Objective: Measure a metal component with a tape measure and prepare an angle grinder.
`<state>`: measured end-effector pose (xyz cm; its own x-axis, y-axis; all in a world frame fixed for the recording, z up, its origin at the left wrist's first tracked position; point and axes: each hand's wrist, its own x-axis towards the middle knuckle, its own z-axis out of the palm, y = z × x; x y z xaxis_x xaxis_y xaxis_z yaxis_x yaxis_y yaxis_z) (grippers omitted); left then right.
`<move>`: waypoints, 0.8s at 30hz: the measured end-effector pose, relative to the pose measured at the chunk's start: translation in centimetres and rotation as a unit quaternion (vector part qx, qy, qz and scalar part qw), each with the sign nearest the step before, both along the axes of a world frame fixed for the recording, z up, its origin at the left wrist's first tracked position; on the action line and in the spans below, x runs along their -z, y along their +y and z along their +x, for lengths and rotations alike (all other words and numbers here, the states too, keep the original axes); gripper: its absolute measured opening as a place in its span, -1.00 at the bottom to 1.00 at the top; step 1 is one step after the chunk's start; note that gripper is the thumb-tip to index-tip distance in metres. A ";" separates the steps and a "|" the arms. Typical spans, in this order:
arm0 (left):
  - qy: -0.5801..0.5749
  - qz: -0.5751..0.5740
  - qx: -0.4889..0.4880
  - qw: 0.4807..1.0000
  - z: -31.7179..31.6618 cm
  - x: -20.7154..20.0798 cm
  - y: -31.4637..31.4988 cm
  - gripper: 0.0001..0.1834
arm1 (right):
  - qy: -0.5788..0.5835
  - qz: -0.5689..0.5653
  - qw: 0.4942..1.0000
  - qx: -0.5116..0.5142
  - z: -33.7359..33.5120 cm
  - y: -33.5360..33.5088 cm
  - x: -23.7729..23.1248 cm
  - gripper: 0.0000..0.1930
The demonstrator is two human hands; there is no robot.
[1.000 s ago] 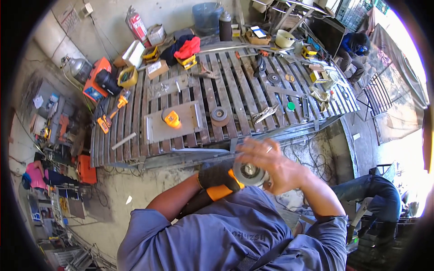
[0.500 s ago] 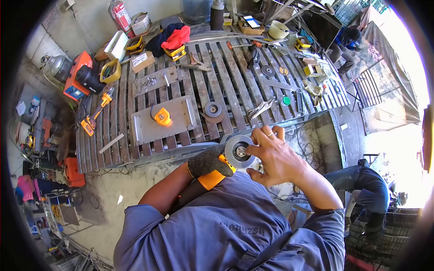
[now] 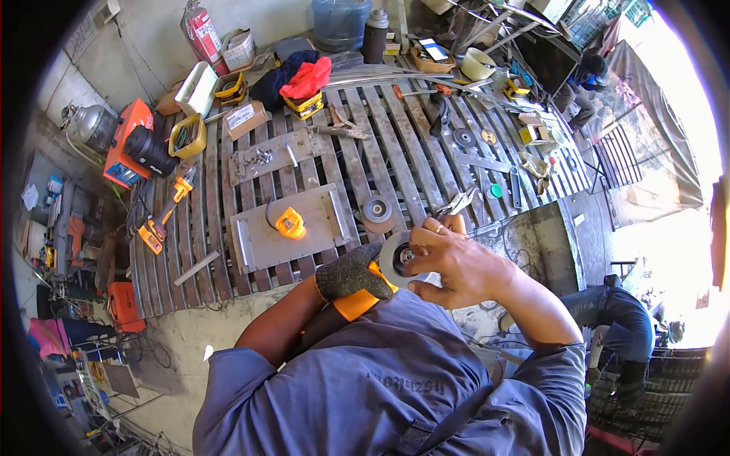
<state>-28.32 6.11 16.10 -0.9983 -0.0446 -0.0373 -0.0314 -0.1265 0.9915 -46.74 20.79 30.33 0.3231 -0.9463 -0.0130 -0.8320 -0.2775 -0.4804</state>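
Observation:
My left hand [image 3: 351,275], in a dark work glove, grips a yellow and black angle grinder [image 3: 356,303] close to my chest. The grinder's round grey disc [image 3: 392,262] faces up. My bare right hand [image 3: 464,264], with a ring on one finger, reaches over the disc from the right. Its curled fingers are at the metal nut [image 3: 407,256] in the disc's centre and partly cover it. Just beyond, on the slatted metal bench [image 3: 304,247], lies another grinding disc [image 3: 377,209]. A yellow tape measure [image 3: 290,223] rests on a metal plate [image 3: 255,247] to the left.
Pliers [image 3: 458,202], a green cap [image 3: 496,191] and a locking clamp [image 3: 342,131] lie on the bench. A yellow power tool [image 3: 166,215] sits at the left, by an orange machine [image 3: 128,144]. A person's bent leg [image 3: 616,315] shows at the right; another person [image 3: 582,91] crouches far right.
My right hand has moved slightly left, its fingers now covering more of the disc's centre. The view has shifted, so the bench sits lower and farther right. My left hand keeps its hold.

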 end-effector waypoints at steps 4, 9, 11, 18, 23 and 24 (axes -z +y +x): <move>-0.045 0.034 -0.013 0.998 0.8 0.8 -1.4 -0.28 | 0.102 -0.033 0.991 0.079 0.2 -2.2 1.2 -0.73; -0.023 0.000 -0.045 0.999 0.3 2.7 -2.6 -0.34 | 0.066 -0.055 0.996 0.033 -0.3 -5.3 3.3 -0.76; -0.039 0.025 -0.067 0.997 0.3 2.9 -3.0 -0.34 | -0.047 -0.047 0.998 0.001 -2.1 -6.3 3.7 -0.80; -0.110 0.118 -0.123 0.979 -0.3 0.8 -2.9 -0.24 | -0.443 0.126 0.868 0.187 -6.9 -9.2 6.8 -0.93; -0.099 0.073 -0.190 0.974 -1.5 -0.4 -1.6 -0.15 | -0.377 0.241 0.890 0.089 -8.6 -9.9 10.9 -0.74; -0.087 0.069 -0.202 0.973 -1.6 -0.4 -1.3 -0.11 | -0.415 0.229 0.879 0.064 -9.1 -10.1 11.7 -0.74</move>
<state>-29.91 4.80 16.54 -0.8786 -0.4144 -0.2372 -0.1173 -0.2942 0.9485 -55.83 10.66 18.61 0.2918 -0.9328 -0.2117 -0.1539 0.1727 -0.9729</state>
